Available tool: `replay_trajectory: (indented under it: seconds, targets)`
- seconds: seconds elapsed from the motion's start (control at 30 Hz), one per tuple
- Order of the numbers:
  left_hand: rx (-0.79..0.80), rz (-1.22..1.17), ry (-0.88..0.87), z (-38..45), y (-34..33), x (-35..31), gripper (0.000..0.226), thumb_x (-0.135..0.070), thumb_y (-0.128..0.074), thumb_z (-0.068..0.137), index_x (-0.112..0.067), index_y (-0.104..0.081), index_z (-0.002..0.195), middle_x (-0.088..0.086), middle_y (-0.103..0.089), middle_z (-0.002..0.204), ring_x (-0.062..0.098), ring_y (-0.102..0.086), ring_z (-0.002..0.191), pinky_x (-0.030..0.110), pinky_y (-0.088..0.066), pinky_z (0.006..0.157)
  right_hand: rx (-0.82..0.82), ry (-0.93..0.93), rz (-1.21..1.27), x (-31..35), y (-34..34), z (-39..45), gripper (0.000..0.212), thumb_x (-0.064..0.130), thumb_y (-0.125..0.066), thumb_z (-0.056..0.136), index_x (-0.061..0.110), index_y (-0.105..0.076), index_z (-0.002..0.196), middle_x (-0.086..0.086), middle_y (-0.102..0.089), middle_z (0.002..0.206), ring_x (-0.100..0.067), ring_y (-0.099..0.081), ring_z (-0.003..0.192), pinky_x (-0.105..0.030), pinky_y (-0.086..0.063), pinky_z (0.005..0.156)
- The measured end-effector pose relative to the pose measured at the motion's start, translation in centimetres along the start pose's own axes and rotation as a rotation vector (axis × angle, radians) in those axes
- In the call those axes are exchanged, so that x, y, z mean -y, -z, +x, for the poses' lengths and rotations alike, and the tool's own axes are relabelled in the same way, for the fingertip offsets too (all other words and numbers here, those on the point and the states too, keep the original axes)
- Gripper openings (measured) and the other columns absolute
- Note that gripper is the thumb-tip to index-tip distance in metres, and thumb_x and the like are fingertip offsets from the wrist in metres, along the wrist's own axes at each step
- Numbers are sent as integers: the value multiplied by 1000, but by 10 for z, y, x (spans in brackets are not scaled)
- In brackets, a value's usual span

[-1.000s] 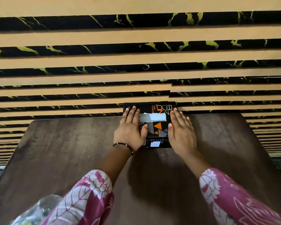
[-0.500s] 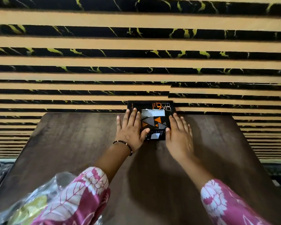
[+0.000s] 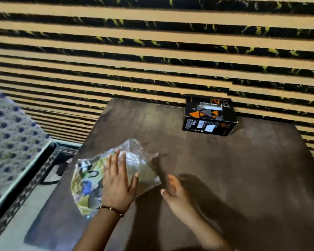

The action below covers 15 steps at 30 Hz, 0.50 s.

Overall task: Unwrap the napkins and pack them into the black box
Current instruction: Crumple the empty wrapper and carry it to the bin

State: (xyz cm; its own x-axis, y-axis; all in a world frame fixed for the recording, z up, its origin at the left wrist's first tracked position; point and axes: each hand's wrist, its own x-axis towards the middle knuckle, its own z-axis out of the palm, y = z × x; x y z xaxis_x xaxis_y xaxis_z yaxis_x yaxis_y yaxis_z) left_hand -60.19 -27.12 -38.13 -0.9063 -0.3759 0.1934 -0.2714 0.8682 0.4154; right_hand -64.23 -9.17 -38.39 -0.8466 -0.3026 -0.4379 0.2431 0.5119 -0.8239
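Plainly, the thing to handle first is the clear plastic wrapper (image 3: 116,171) with printed yellow and blue colours showing through it, lying at the left side of the bench (image 3: 225,178), close to its left edge. It looks light, crinkly and slick; the film will likely slide on the wood and crumple rather than hold a shape, and whether napkins remain inside it cannot be told. The left hand (image 3: 117,182) rests flat on top of it, fingers straight and spread, pressing rather than gripping. A good hold, I judge, would be a pinch on the loose puckered film at the far upper end, where it stands up from the bench. Just beyond the left edge the bench drops to the floor and a patterned cloth (image 3: 11,138), so a careless pull leftward could send the wrapper over.

The right hand (image 3: 174,191) hovers just beside the wrapper's right corner, fingers relaxed and holding nothing.

Further right and far back, the black box (image 3: 209,115) stands against the striped wall (image 3: 152,51), well apart from both hands, its slot facing up with something white showing in it. Between wrapper and box lies open wood for working.
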Motion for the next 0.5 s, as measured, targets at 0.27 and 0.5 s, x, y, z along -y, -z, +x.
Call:
replay_trajectory:
  seconds: [0.27,0.5]
  targets:
    - [109,-140,694,-45,10,91,91,-43,-63,78,-9,-11,145,29,-31,145,46,-19,137,56,-18,112,48,-353,691,2,-38,23,40,15,-63,85,6,-47,121,-11,-60,109,-24,-56,97,-30,-44,77]
    - [258,-313,236,-38,6,64,90,-21,-65,75,-37,-9,144,10,-50,135,27,-52,119,34,-43,96,-199,-167,550,6,-42,33,37,-7,-56,82,4,-54,118,-3,-63,86,-12,-56,69,-19,-40,56]
